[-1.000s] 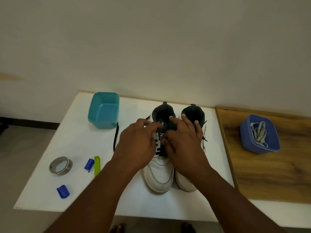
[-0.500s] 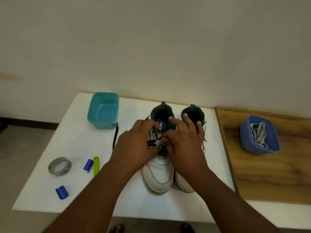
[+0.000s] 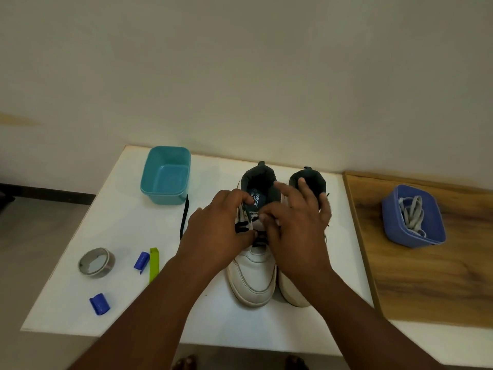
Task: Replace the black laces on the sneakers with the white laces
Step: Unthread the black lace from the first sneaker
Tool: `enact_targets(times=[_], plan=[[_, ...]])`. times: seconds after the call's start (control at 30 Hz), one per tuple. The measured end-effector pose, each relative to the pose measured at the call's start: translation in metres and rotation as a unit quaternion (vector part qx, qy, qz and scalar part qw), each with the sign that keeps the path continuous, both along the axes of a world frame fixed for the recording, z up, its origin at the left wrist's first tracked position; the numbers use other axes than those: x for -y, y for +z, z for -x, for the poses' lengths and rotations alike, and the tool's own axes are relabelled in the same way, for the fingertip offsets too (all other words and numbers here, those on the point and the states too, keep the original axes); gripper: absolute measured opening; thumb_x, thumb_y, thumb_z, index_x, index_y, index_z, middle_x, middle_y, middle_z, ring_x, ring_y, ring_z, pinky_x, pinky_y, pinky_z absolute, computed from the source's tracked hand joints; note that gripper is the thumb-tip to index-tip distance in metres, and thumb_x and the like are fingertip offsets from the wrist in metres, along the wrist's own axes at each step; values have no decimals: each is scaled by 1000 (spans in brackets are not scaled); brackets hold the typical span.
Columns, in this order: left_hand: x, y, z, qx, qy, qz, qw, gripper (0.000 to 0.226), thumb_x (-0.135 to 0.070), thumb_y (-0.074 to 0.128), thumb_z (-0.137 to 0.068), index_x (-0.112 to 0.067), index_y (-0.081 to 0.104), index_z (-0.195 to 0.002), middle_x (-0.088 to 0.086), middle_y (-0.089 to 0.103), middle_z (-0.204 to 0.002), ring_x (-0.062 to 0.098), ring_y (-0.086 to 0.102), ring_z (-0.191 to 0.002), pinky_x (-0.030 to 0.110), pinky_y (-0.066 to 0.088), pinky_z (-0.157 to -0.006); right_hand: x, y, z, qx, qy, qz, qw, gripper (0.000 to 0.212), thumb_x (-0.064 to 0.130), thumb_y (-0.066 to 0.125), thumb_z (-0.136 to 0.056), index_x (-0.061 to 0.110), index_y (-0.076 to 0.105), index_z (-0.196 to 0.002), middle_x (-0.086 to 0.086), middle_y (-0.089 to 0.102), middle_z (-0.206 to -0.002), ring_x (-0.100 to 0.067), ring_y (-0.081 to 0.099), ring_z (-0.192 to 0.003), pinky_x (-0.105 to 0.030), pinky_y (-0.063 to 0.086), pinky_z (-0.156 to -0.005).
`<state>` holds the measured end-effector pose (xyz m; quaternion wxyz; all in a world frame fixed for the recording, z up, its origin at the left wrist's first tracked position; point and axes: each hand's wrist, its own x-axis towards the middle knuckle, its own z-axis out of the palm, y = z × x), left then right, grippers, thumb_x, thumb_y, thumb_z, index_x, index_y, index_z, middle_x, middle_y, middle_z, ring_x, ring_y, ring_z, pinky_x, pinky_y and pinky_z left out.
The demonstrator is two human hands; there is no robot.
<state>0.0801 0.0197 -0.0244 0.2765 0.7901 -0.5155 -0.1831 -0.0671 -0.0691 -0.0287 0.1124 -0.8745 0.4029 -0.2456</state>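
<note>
White table (image 3: pixel 112 214): tape roll (image 3: pixel 96 262), teal tub (image 3: pixel 166 174).

White sneakers (image 3: pixel 253 279), black laces (image 3: pixel 241 227), teal tub (image 3: pixel 165 174), blue tub (image 3: pixel 412 231).

Plain cream wall (image 3: pixel 240 62), white table (image 3: pixel 128 209), wooden board (image 3: pixel 426 276)

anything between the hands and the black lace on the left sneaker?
Nothing visible. Left hand and right hand are already on the left sneaker's black lace.
</note>
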Motion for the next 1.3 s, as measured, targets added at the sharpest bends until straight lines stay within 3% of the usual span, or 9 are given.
enact_targets(times=[0.1,0.23,0.37,0.5,0.8,0.93,1.03,1.2,1.3], plan=[[2,2,1,9,6,-5,1000,57,-46,78,-78,-44,43,-123,-14,50,-129,11,60,-100,42,50,-92,10,12,8,124,-118,17,985,13,22,56,-99,29,66,-96,4,57,-126,-18,50,-127,-54,22,-118],[0,2,1,1,16,-18,1000,56,-46,77,-80,-45,41,-123,-15,48,-133,10,59,-102,48,41,-105,14,11,9,233,-227,-51,944,12,24,47,-101,29,57,-104,4,51,-116,-21,53,-112,-60,41,-100],[-1,4,1,2,22,-20,1000,57,-46,77,-80,-43,42,-126,-13,49,-134,11,59,-108,50,39,-107,8,8,3,64,-75,-14,995,31,30,63,-94,32,64,-125,-4,45,-148,-29,33,-144,-58,28,-115],[-1,4,0,-6,20,-18,1000,56,-47,76,-80,-44,42,-125,-13,50,-133,12,59,-108,51,42,-104,-6,-5,-4,-67,20,-17,997,9,34,69,-92,36,75,-99,-1,46,-155,-32,13,-155,-55,2,-123],[-1,7,0,-1,19,-24,1000,54,-47,76,-81,-44,42,-123,-14,49,-133,8,56,-97,50,39,-107,8,11,4,258,-195,-48,945,10,23,51,-100,28,59,-98,10,54,-117,-13,52,-119,-55,41,-105],[-2,7,0,-2,21,-28,999,55,-48,77,-80,-45,41,-121,-14,50,-132,7,53,-93,49,41,-105,19,27,6,456,-284,-138,832,16,23,40,-108,14,53,-105,2,58,-95,6,54,-82,-20,48,-77],[-2,7,-1,-2,20,-28,999,57,-47,77,-81,-44,41,-123,-13,49,-133,11,59,-102,48,43,-104,23,42,11,554,-211,-148,792,17,16,37,-109,16,52,-102,-4,65,-103,-7,65,-90,-23,52,-84],[-1,5,1,-3,6,-16,1000,54,-50,72,-85,-42,42,-130,-9,47,-134,15,60,-104,39,51,-93,8,35,1,489,-213,-217,817,20,17,44,-106,27,58,-96,4,69,-99,-11,66,-91,-19,52,-76],[0,3,1,-15,4,-14,1000,47,-41,67,-93,-42,42,-133,-8,44,-138,13,61,-102,28,52,-83,18,25,9,407,-248,-247,843,14,24,51,-100,20,61,-91,-2,61,-85,-13,54,-75,-31,46,-64]])
